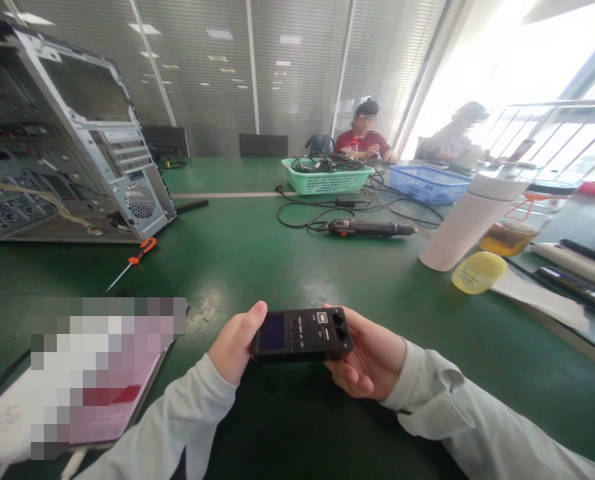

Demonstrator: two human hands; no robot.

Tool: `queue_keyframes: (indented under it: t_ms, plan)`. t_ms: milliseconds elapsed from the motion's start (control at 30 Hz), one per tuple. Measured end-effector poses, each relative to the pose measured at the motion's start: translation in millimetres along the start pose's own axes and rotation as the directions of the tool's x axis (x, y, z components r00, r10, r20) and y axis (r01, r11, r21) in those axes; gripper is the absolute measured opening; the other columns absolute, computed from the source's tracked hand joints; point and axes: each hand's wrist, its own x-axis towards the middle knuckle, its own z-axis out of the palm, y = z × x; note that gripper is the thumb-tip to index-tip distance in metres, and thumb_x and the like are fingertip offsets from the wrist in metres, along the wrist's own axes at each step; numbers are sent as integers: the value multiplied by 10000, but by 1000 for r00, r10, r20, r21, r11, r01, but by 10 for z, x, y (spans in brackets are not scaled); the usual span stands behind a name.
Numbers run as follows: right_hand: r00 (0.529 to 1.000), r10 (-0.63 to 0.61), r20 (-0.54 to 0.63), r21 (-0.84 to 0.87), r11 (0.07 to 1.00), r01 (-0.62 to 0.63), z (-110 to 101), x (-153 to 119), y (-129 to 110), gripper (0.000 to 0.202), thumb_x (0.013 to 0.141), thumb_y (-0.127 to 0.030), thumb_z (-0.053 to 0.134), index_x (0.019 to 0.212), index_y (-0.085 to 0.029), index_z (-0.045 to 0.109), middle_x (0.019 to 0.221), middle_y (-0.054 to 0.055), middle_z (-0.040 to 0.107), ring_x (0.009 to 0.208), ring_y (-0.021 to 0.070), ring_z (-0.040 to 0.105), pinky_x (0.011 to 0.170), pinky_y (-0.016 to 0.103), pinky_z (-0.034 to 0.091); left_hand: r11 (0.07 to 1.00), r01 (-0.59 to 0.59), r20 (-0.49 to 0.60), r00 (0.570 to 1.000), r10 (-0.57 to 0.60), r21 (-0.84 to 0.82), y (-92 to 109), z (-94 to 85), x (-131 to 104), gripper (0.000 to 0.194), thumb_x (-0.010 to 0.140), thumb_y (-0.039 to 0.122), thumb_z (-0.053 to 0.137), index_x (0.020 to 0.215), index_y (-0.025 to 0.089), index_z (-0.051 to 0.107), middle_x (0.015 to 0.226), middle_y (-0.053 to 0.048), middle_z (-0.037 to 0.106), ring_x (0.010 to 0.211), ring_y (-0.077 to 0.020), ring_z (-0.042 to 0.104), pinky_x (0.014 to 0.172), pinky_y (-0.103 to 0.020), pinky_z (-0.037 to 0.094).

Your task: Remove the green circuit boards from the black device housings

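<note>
Evidently light enough to be carried by its two ends, the black device [305,337] sits between both hands at the near middle of the scene, over the near part of the green worktop [257,260]. The left hand [236,343] is curled on its left end, thumb at the far left corner beside the dark screen [271,332]; the right hand [375,352] is partly open and cradles the right end, fingers showing below the near edge. The casing looks stiff and boxy, probably smooth, so it may slide a little but should not give under a squeeze. The screen and open ports [337,323] seem the delicate parts; the plain side walls look best to grip, keeping thumbs off the small buttons [294,335].
</note>
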Motion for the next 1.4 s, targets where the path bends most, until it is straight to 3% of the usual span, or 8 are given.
queue_keyframes:
  t_ms: [233, 333, 433, 533, 667, 767, 867, 1400]
  plan:
    - [971, -74, -229, -73, 996, 59, 73, 10, -35, 656, 968, -582, 79, 666, -142, 460, 433, 20, 490, 319, 88, 473, 295, 118, 325, 1000, 16, 46, 999, -15, -21, 46, -31, 3, 632, 693, 779, 399, 566, 176, 539, 429, 14, 504, 385, -107, 464, 388, -217, 352]
    - [874, -245, -419, -243, 958, 152, 77, 17, -44, 469, 975, -494, 238, 856, -124, 501, 520, 27, 550, 390, 115, 549, 320, 128, 377, 999, -18, 118, 993, 24, -49, 77, -36, -14, 564, 681, 734, 505, 783, 181, 532, 505, 44, 524, 398, -95, 469, 380, -201, 363]
    - [754, -485, -444, -444, 850, 284, 23, 18, -42, 317, 922, -435, 351, 986, -144, 459, 559, 17, 558, 426, 147, 574, 323, 146, 381, 994, -71, 245, 965, 89, -81, 85, -34, -32, 520, 678, 602, 637, 966, 204, 465, 695, 12, 620, 543, -124, 567, 506, -238, 463]
    - [672, -677, -299, -652, 659, 375, -67, -13, -38, 426, 827, -525, 477, 1054, -166, 443, 682, 12, 560, 519, 149, 590, 374, 176, 425, 977, -212, 270, 943, 196, 28, 69, -18, -52, 489, 655, 406, 723, 1008, 231, 433, 816, -2, 633, 701, -153, 597, 601, -254, 470]
    - [497, -863, 92, -951, 72, 300, -143, -122, -70, 550, 754, -439, 653, 1193, -171, 458, 915, 38, 548, 768, 148, 568, 665, 258, 506, 886, -366, 200, 927, 318, 286, 35, -6, -58, 429, 658, 262, 695, 1027, 255, 476, 915, -10, 600, 852, -199, 595, 704, -318, 493]
    - [523, -799, 296, -955, -247, 162, -149, -195, -112, 529, 764, -403, 686, 1199, -180, 483, 1006, 62, 543, 871, 168, 549, 785, 288, 462, 775, -467, 226, 884, 409, 425, 15, -24, -34, 385, 699, 206, 629, 1056, 255, 493, 994, -29, 590, 928, -216, 596, 812, -367, 496]
    - [558, -748, 360, -924, -370, 99, -136, -210, -123, 412, 784, -403, 665, 1105, -182, 530, 982, 58, 550, 830, 159, 558, 757, 274, 454, 715, -522, 250, 852, 460, 465, 17, -38, -22, 343, 713, 184, 600, 1037, 249, 507, 992, -29, 597, 918, -215, 602, 841, -358, 488]
    - [554, -734, 393, -886, -464, 13, -89, -197, -64, 330, 732, -295, 639, 1018, -187, 516, 928, 18, 603, 799, 139, 591, 682, 228, 441, 917, -335, 217, 932, 289, 218, 29, -21, -23, 200, 737, 276, 627, 920, 220, 571, 1066, -67, 659, 1021, -246, 598, 850, -395, 469]
